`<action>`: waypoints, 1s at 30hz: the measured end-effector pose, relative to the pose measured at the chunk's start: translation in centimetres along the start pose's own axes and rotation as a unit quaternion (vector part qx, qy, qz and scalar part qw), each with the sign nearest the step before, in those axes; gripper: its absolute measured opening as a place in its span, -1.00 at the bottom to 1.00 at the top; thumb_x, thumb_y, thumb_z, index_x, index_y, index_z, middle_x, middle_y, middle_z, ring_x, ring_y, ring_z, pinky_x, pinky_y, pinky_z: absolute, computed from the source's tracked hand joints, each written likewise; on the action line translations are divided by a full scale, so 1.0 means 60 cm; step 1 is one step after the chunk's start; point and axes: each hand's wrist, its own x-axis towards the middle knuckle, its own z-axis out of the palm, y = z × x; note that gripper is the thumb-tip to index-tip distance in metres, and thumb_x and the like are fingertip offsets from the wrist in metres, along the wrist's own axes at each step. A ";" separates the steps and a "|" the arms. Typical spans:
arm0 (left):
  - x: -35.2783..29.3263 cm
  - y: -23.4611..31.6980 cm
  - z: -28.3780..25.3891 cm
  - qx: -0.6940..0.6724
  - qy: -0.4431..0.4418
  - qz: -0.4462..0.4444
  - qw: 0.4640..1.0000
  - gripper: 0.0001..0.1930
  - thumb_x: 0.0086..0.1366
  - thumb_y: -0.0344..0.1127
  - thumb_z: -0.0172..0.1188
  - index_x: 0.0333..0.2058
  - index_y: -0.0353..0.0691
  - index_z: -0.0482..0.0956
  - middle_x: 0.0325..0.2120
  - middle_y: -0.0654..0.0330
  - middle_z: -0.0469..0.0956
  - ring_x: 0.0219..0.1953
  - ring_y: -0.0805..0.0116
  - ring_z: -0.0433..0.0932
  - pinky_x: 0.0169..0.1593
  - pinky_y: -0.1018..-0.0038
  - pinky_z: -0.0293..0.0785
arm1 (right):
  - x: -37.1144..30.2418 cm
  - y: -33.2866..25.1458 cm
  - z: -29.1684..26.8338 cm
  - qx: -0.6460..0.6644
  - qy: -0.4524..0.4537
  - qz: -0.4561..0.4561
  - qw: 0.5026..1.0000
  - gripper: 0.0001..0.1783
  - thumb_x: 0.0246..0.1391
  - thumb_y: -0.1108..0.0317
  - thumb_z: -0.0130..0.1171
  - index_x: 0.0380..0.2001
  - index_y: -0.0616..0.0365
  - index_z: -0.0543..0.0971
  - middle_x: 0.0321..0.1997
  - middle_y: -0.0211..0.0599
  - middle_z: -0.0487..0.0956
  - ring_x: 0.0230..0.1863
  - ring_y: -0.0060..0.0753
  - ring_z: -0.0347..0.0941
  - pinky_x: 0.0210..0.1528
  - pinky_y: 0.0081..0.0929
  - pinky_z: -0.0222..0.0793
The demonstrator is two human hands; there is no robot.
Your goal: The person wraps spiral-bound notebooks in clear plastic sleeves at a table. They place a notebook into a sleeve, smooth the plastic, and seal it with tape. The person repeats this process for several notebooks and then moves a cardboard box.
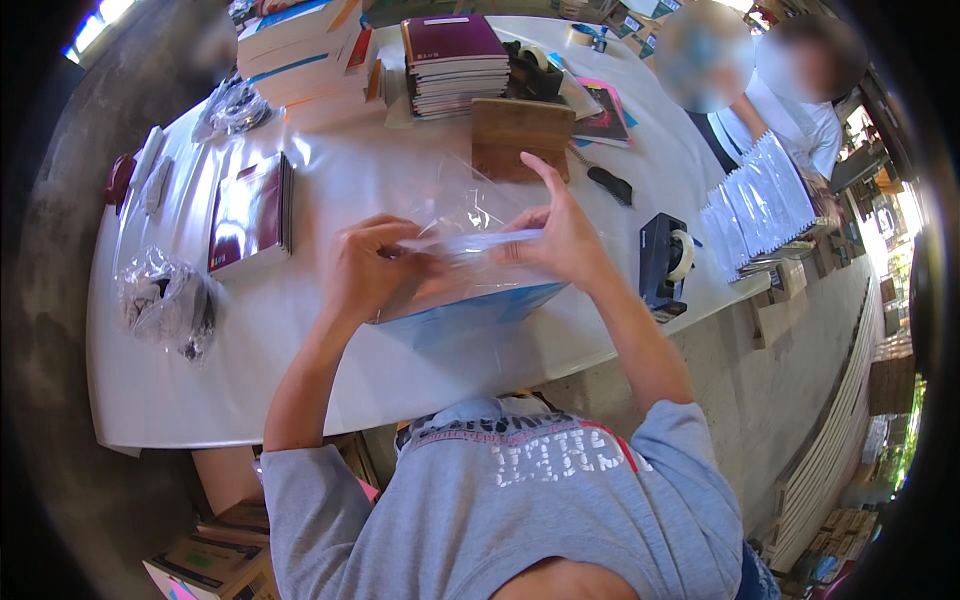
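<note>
In front of my body, a sheet of clear plastic film or bag (460, 245) is bunched between my hands. It lies over a flat item with a light blue side (475, 308), whose top is mostly hidden by the hands and film. My left hand (368, 262) pinches the plastic's left end, its fingers curled inward. At the other end, my right hand (560, 235) grips the plastic between thumb and fingers, with one finger raised. Just beyond the plastic stands a brown wooden stand (520, 140).
Left are a dark purple notebook stack (248, 215) and a plastic-bagged bundle (168, 300). A black tape dispenser (660, 265) sits near the right table edge, a black-handled tool (610, 186) beyond it. More notebooks (455, 65) stand at the back. Another person (800, 130) is beside wrapped notebooks (765, 205).
</note>
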 end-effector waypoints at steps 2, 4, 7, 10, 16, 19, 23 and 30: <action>-0.001 0.000 0.001 -0.106 0.037 -0.046 0.993 -0.23 -0.23 -0.33 0.46 0.05 -0.15 0.35 -0.41 0.13 0.60 -0.48 0.40 0.56 -0.30 0.50 0.46 | 0.023 -0.001 -0.008 0.006 -0.040 0.020 0.999 0.07 -0.43 0.40 0.48 0.22 0.12 0.13 -0.59 -0.36 0.53 -0.50 -0.50 0.46 -0.28 -0.59 0.33; 0.002 -0.010 -0.004 -0.159 0.025 -0.060 0.985 -0.03 -0.23 -0.38 0.46 0.20 -0.12 0.12 -0.45 0.12 0.60 -0.51 0.45 0.56 -0.31 0.56 0.44 | 0.028 -0.004 -0.007 -0.023 -0.062 0.010 0.998 0.06 -0.41 0.42 0.47 0.23 0.11 0.12 -0.62 -0.36 0.52 -0.52 -0.54 0.43 -0.31 -0.62 0.32; 0.008 -0.027 -0.015 -0.130 -0.033 -0.067 0.989 0.07 -0.22 -0.43 0.46 0.25 -0.13 -0.06 -0.54 0.15 0.58 -0.54 0.50 0.54 -0.33 0.62 0.42 | 0.028 -0.006 -0.002 -0.053 -0.065 -0.014 0.996 0.05 -0.38 0.43 0.45 0.24 0.11 0.11 -0.63 -0.37 0.52 -0.55 -0.57 0.41 -0.34 -0.66 0.31; 0.024 -0.002 -0.011 -0.072 -0.036 -0.111 0.991 0.01 -0.21 -0.39 0.45 0.22 -0.20 0.02 -0.65 0.21 0.54 -0.57 0.49 0.51 -0.35 0.55 0.40 | 0.026 -0.005 -0.002 -0.054 -0.030 -0.024 0.998 0.05 -0.37 0.43 0.45 0.24 0.12 0.11 -0.64 -0.39 0.51 -0.56 -0.58 0.40 -0.34 -0.65 0.32; 0.031 0.015 -0.007 -0.056 -0.029 -0.113 0.992 0.05 -0.23 -0.41 0.45 0.24 -0.18 -0.02 -0.71 0.23 0.51 -0.63 0.50 0.46 -0.40 0.56 0.39 | 0.035 0.013 -0.010 -0.026 -0.117 0.008 0.993 -0.21 -0.32 0.41 0.43 0.08 0.16 0.35 -0.63 -0.39 0.53 -0.49 -0.65 0.42 -0.29 -0.64 0.32; 0.030 0.006 -0.012 -0.092 -0.016 -0.110 0.990 -0.10 -0.22 -0.40 0.44 0.16 -0.19 0.20 -0.67 0.18 0.54 -0.61 0.48 0.50 -0.38 0.54 0.42 | 0.054 0.004 -0.011 -0.028 -0.191 0.074 0.978 -0.55 -0.32 0.36 0.44 -0.24 0.20 0.58 -0.56 -0.36 0.58 -0.36 -0.67 0.44 -0.23 -0.70 0.29; 0.037 -0.046 -0.029 -0.070 -0.182 -0.072 0.978 -0.46 -0.18 -0.40 0.40 -0.11 -0.24 0.50 -0.54 0.13 0.60 -0.48 0.43 0.56 -0.35 0.50 0.42 | 0.049 0.004 -0.007 -0.046 -0.151 0.042 0.987 -0.84 -0.31 0.34 0.41 -0.58 0.15 0.66 -0.56 -0.45 0.54 -0.54 -0.63 0.41 -0.38 -0.67 0.30; -0.001 -0.006 -0.027 0.054 -0.110 0.147 0.981 -0.63 -0.09 -0.47 0.28 -0.22 -0.19 0.50 -0.26 0.23 0.60 0.06 0.19 0.40 0.14 0.19 0.06 | -0.001 -0.033 0.018 -0.353 -0.074 -0.220 0.907 -0.84 -0.22 0.32 0.31 -0.45 -0.19 0.66 -0.06 -0.43 0.53 0.07 -0.43 0.34 0.26 0.01 -0.14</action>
